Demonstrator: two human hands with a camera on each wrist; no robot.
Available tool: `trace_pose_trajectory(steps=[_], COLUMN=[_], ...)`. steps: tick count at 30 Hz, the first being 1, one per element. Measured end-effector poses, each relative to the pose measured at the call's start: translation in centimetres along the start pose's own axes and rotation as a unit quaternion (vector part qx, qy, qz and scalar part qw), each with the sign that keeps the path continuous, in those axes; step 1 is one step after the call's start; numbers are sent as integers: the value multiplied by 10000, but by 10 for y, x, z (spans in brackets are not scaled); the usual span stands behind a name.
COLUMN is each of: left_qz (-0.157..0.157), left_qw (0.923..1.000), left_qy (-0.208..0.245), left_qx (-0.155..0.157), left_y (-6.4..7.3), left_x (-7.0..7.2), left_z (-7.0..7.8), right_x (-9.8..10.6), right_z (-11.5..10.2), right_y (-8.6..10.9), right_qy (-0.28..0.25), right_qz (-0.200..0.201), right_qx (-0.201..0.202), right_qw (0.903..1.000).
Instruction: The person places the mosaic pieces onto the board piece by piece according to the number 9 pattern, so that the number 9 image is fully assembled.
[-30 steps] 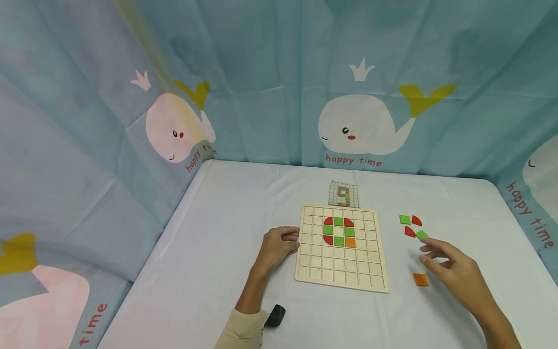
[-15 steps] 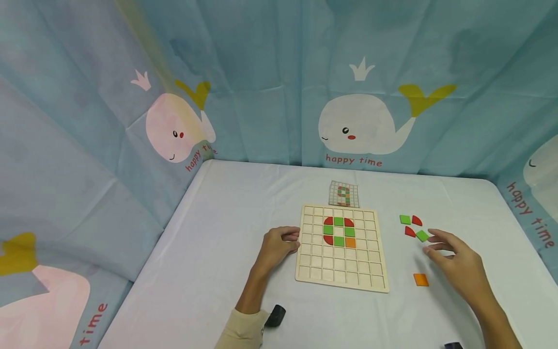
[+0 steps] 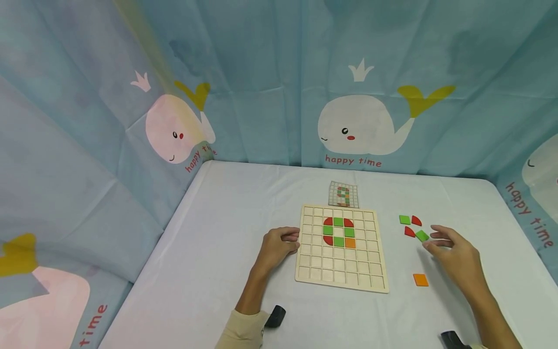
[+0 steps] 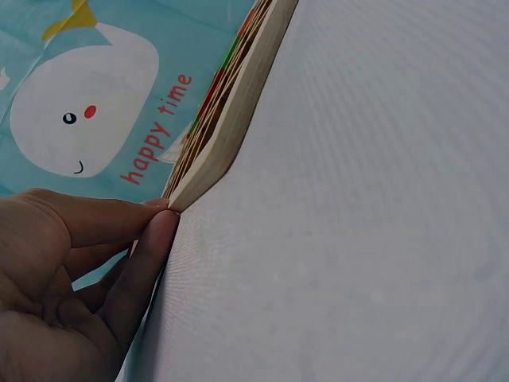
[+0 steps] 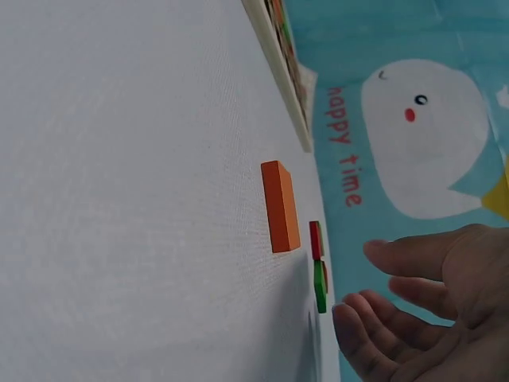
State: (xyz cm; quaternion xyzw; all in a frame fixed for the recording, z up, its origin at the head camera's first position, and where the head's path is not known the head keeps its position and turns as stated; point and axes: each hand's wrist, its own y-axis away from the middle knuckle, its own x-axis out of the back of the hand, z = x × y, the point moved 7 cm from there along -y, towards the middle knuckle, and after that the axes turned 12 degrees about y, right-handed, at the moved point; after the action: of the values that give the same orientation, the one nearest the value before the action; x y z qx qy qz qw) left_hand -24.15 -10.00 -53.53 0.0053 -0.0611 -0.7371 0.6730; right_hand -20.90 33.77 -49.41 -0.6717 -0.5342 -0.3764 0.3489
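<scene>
My left hand (image 3: 276, 247) rests beside a pale wooden grid board (image 3: 327, 264), the tips of its thumb and index finger touching the board's left edge. In the left wrist view those fingertips (image 4: 161, 227) lie against the wooden rim. Red quarter-round, green square and one orange square tile (image 3: 350, 243) form a ring in the upper grid. My right hand (image 3: 457, 257) hovers over the table at right, fingers parted and holding nothing. Just left of its fingertips lies a green square tile (image 3: 421, 236), near two red quarter-round tiles (image 3: 410, 232) and another green square (image 3: 405, 220).
A loose orange square tile (image 3: 420, 280) lies nearer to me, right of the board. Behind the board is a small pattern card (image 3: 343, 194) with a coloured grid print. The white-covered table (image 3: 209, 271) meets a blue whale-print curtain (image 3: 261, 121) at the back.
My right hand has drawn back to the right from the nearest green tile, which now shows fully. That tile remains on the table. My left hand and the board have stayed put.
</scene>
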Motion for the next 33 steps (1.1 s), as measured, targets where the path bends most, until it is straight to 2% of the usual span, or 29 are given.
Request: trace_pose_trajectory(steps=[10,20,33], left_qz=[-37,2,19], left_qw=[10000,10000,10000], left_qy=[88,8,-36], left_qx=[17,2,43], left_y=[0,-1,0], left_x=[0,0,1], left_z=[-1,-2,-1], right_x=[-6,-13,-17], right_z=[2,3,4], right_y=[-12,-21,-29], right_qy=[51,191,374], right_qz=[-180,-104,-263], right_qx=[-3,275,405], right_qw=[9998,9994,9981])
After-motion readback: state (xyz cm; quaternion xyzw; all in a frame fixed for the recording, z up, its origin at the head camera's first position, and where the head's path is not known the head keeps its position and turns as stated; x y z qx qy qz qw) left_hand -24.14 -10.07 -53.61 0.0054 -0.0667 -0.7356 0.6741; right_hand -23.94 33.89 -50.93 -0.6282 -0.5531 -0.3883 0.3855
